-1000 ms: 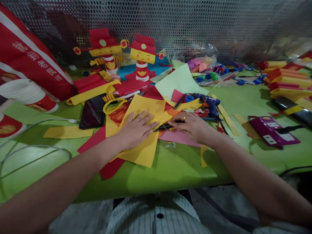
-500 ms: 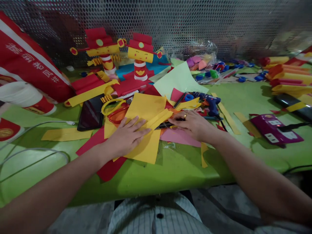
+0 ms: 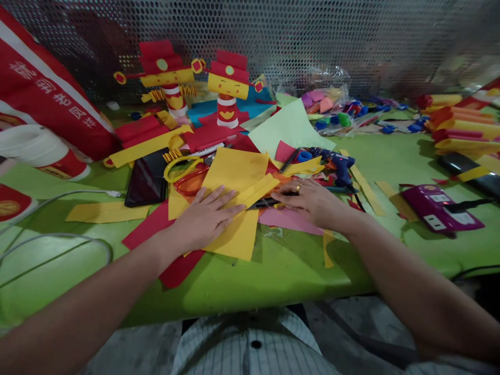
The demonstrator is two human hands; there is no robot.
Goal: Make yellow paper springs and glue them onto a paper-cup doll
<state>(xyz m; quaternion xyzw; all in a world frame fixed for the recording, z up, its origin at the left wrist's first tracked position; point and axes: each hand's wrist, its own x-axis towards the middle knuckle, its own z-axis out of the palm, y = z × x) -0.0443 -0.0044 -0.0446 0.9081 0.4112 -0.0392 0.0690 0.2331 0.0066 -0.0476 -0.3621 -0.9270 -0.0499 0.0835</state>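
Spread flat, my left hand (image 3: 207, 216) presses down on yellow sheets of paper (image 3: 236, 245), fingers apart. A folded yellow strip (image 3: 258, 190) lies across the sheets by its fingertips. My right hand (image 3: 304, 200), with a ring on one finger, is curled over a slim dark tool (image 3: 263, 202) beside the strip; its exact kind is not clear. Pink paper (image 3: 289, 220) lies under the right wrist. Left of the sheets are yellow-handled scissors (image 3: 182, 167) and an orange-handled pair (image 3: 191, 182). Red paper (image 3: 179, 271) sticks out below the left hand.
Two paper figures with red hats (image 3: 227, 86) stand at the back. A blue glue gun (image 3: 341, 164) lies right of the paper pile, a purple power socket (image 3: 441, 208) further right. At left are a phone (image 3: 146, 179), paper cups (image 3: 42, 151) and a white cable (image 3: 70, 192).
The view has shifted very slightly. Both hands stay in nearly the same place, the left flat on the yellow paper and the right around the dark tool.
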